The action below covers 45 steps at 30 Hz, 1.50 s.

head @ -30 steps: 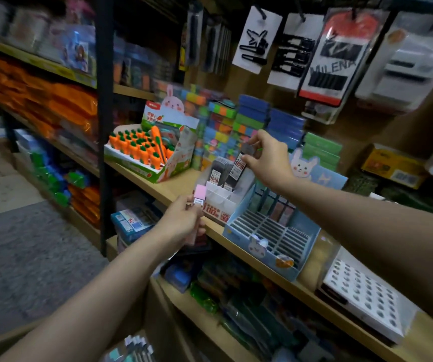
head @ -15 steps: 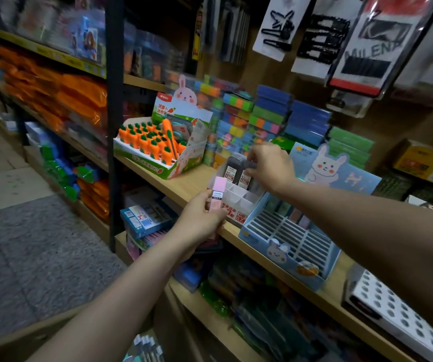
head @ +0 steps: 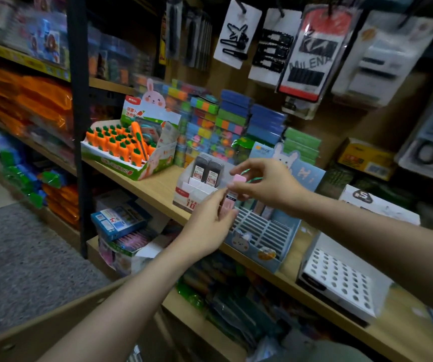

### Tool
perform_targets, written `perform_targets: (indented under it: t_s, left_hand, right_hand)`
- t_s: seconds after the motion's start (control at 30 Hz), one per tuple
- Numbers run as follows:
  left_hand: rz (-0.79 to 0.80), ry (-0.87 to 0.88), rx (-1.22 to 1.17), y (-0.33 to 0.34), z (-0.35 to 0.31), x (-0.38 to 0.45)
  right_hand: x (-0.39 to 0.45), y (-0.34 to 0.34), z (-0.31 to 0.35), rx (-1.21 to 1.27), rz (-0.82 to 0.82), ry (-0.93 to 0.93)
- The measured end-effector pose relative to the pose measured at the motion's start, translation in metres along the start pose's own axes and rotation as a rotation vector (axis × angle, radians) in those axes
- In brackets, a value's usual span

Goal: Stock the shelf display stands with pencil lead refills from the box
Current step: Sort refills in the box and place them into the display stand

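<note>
A pink pencil lead refill case (head: 232, 195) stands upright between my two hands, just in front of the shelf. My left hand (head: 207, 226) grips its lower half. My right hand (head: 265, 184) pinches its pink cap from above. Behind them sits a white display stand (head: 189, 194) with two dark lead refill cases (head: 208, 171) standing in its back row. To the right lies a blue bunny display stand (head: 265, 236) with slotted rows, mostly bare.
A carrot eraser display box (head: 129, 147) stands at the left on the wooden shelf (head: 158, 189). A white tray with round holes (head: 340, 280) lies at the right. Coloured note stacks (head: 233, 118) line the back. Packets hang overhead. A cardboard box edge (head: 40, 327) shows at bottom left.
My right hand left the dark refill cases in the white stand and came down onto the pink case's cap. My left hand moved right with the pink case.
</note>
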<state>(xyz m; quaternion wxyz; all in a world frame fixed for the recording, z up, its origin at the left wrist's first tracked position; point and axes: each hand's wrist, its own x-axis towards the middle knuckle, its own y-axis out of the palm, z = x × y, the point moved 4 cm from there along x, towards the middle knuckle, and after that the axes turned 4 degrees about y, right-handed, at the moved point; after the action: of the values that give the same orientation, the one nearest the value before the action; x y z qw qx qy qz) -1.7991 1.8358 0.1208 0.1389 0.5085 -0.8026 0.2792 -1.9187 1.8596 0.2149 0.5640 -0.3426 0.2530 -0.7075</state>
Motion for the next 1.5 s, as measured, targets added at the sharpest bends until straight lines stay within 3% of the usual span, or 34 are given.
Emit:
perform_targets:
  t_s: [0.2,0.33,0.43,0.7,1.0,1.2,1.5]
  left_hand:
    - [0.108,0.119,0.34,0.012,0.0,-0.018]
    - [0.315,0.108,0.608,0.027,0.021,-0.033]
    - [0.326,0.123,0.67,0.033,0.033,-0.042]
    - [0.288,0.192,0.666,0.031,0.04,-0.044]
    - [0.293,0.199,0.624,0.032,0.04,-0.043]
    - [0.317,0.186,0.592,0.03,0.04,-0.043]
    - [0.33,0.197,0.593,0.032,0.043,-0.043]
  right_hand:
    - [-0.006,-0.074,-0.023,-0.112,-0.254,-0.04]
    - [-0.01,-0.083,-0.055,-0.316,-0.282,-0.008]
    - [-0.008,-0.069,-0.067,-0.411,-0.28,-0.041]
    - [0.004,-0.051,-0.067,-0.487,-0.297,-0.122]
    - [0.022,-0.036,-0.062,-0.454,-0.264,-0.082]
    - [0.02,-0.024,-0.077,-0.382,-0.364,-0.044]
    - [0.002,-0.016,-0.078,-0.577,-0.395,-0.082]
